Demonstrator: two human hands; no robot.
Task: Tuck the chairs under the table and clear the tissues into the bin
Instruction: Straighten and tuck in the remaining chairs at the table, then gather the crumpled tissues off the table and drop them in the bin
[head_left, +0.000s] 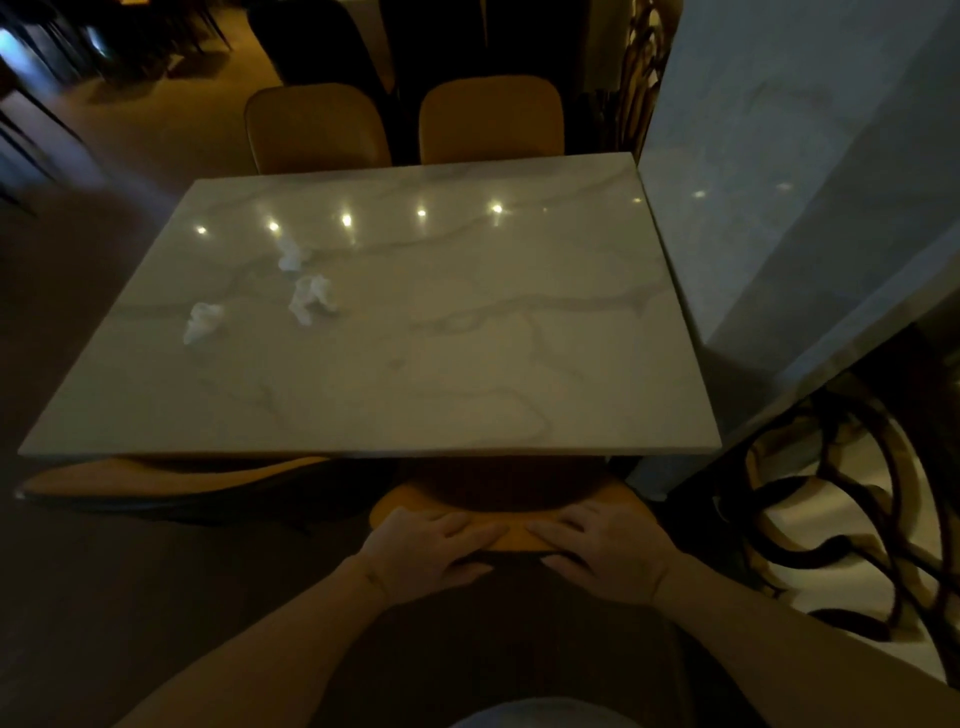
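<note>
1. Near left chair (171, 480): yellow seat edge pokes out from under the table's near edge, left of both hands, not touched.
2. Left hand (436, 551): palm down, fingers curled over the top of the near right chair's backrest (511, 540), clamped on it.
3. Right hand (602, 556): same grip on the same backrest, just beside the left hand; fingertips of the two nearly meet at the middle.
4. That chair sits at the table's near edge, seat mostly under the top.
5. Marble table (467, 374): directly beyond the hands, shiny, ceiling lights reflected in a row.
6. Three crumpled tissues on the table's left half, well apart from both hands: left tissue (202, 322) nearest the left edge, far tissue (291, 254) further back, middle tissue (314, 299) just right of it.
7. Far side: two yellow chairs, far left chair (317, 130) and far right chair (491, 119), backs up against the far edge.
8. No bin visible.
9. Right: pale marble wall (779, 208) beside the table.
</note>
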